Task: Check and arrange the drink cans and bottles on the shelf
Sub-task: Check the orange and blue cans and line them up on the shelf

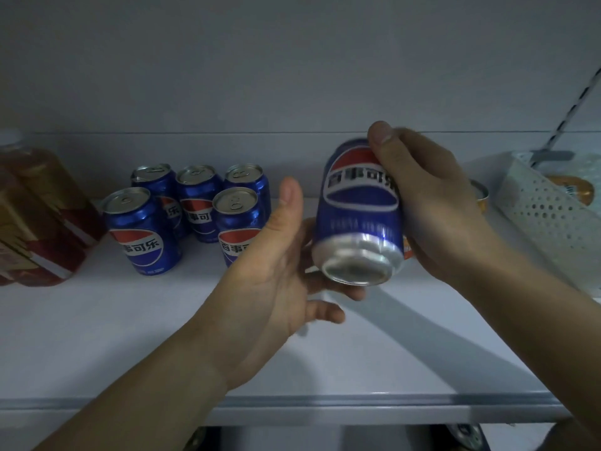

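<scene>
The white shelf (136, 336) had a broad bare stretch along its front, from the pale front lip up to the standing cans, and a further gap behind the raised can toward the back wall. Above that open room, the right hand (432, 203) held one blue cola can (359, 213) clear of the shelf, tilted so its silver base faced the camera; the thumb lay across the upper part of the label and the other fingers wrapped behind it, out of sight. The left hand (276, 265) was spread wide, palm toward the can, with its fingers (335, 288) just under the can's base; whether they touched it could not be told through the blur.

Five more blue cans (143, 229) stood upright at left centre, three in the back row and two in front, close together. At the far left, amber bottles with red and gold labels (39, 216) were cut by the frame edge, so their number was unclear. On the right, a white perforated basket (549, 216) ran off the frame, something orange inside it too blurred to identify. One orange-sided can (480, 194) showed partly behind the right hand.
</scene>
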{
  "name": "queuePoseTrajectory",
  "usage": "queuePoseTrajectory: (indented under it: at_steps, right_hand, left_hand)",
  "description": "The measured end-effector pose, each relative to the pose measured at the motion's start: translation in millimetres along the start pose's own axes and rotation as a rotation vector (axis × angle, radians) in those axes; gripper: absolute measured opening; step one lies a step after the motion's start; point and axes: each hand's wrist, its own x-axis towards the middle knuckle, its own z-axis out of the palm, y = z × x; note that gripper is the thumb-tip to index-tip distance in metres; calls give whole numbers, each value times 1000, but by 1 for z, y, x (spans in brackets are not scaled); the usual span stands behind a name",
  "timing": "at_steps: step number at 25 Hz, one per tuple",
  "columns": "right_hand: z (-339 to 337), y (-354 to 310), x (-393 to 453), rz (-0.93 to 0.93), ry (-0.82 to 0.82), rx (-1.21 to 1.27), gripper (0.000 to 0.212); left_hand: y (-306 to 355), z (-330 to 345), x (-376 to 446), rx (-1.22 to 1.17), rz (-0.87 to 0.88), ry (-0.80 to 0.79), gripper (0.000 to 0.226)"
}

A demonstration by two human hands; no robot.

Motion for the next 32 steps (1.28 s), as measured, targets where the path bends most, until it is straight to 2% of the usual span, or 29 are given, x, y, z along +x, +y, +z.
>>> queuePoseTrajectory:
  at_steps: [2,3,5,9,14,25,30,32]
  right_hand:
    - [5,-2,-5,-161,3,30,16]
    - [8,-4,-9,-217,-16,49,22]
    - [7,-8,-13,-250,-85,65,41]
    - [6,-24,-19,-334,-333,-28,65]
    - [28,-52,-16,-442,-507,-259,71]
    - [133,-123,34,-536,-931,-1016,50]
    - [167,-111,52,-602,-873,-1034,42]
    - [170,-98,60,-587,-846,-1059,44]
  left_hand:
    - [0,3,-5,207,107,82,67]
    - [1,3,-9,285,180,107,57]
    - [2,0,-11,379,294,134,50]
    - [6,-8,-20,488,419,250,65]
    - [15,-30,-41,535,454,378,78]
    - [29,-88,-92,477,396,525,72]
    - [26,-107,-104,294,389,668,61]
    - [17,-112,-106,132,311,744,50]
